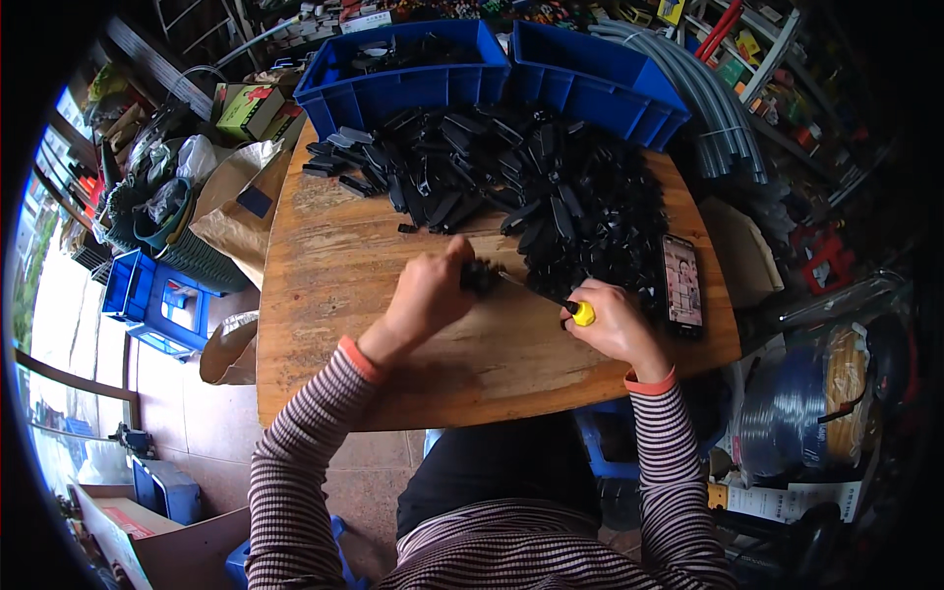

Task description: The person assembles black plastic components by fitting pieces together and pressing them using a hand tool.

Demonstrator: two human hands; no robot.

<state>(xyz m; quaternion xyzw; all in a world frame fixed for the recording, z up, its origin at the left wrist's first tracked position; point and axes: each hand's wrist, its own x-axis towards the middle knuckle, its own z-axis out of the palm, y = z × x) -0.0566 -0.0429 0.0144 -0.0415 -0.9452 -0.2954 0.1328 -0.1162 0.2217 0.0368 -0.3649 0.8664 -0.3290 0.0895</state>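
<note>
Your left hand (418, 300) closes its fingers on a small black part (479, 277) just above the near half of the wooden table (329, 285); the part's outline is partly hidden by the fingers. Your right hand (615, 324) is curled closed around the yellow handle of a screwdriver (583, 314), whose thin shaft points leftward to the part; whether the tip touches it cannot be told. Printing shows on the green-and-white carton (248, 111) at upper left, as red marks on the open cardboard box (197, 546) at lower left, and as dark characters on the white label (787, 501) at lower right; most is too small to make out. The phone (681, 285), its screen lit with a picture, lies near your right hand at the table's right side. A heap of black parts (462, 162) crowds the space beyond both hands, reaching down the right toward the phone. Behind it stand a left blue bin (403, 90), holding more dark parts, and a right blue bin (600, 103); grey tubing (713, 113) curves past the latter. A brown paper bag (236, 221) stands by the table's left edge.
</note>
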